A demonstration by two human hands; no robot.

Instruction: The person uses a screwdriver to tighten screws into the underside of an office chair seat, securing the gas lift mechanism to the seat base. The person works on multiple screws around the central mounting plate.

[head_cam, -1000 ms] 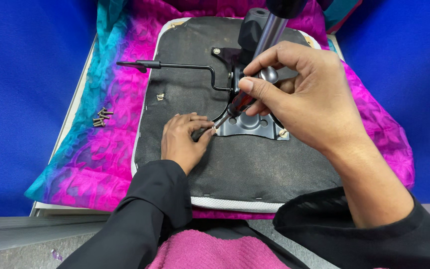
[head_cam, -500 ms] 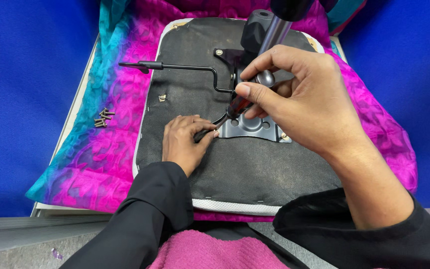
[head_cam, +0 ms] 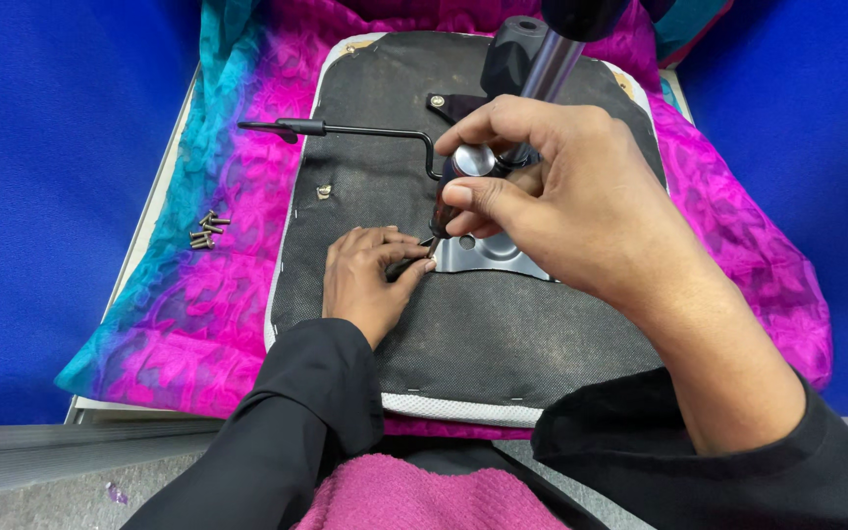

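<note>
At frame centre, my right hand (head_cam: pixel 552 196) grips a screwdriver (head_cam: pixel 449 201); my left hand (head_cam: pixel 370 275) pinches its tip beside the metal plate (head_cam: pixel 488 255).

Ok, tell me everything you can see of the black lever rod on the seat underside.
The lever rod is a thin black metal bar lying flat across the dark fabric seat base. Its left end carries a thicker black grip and flattened paddle reaching over the pink-and-teal cloth. Its right end bends downward and disappears behind the right hand. Neither hand visibly grips it.
</note>
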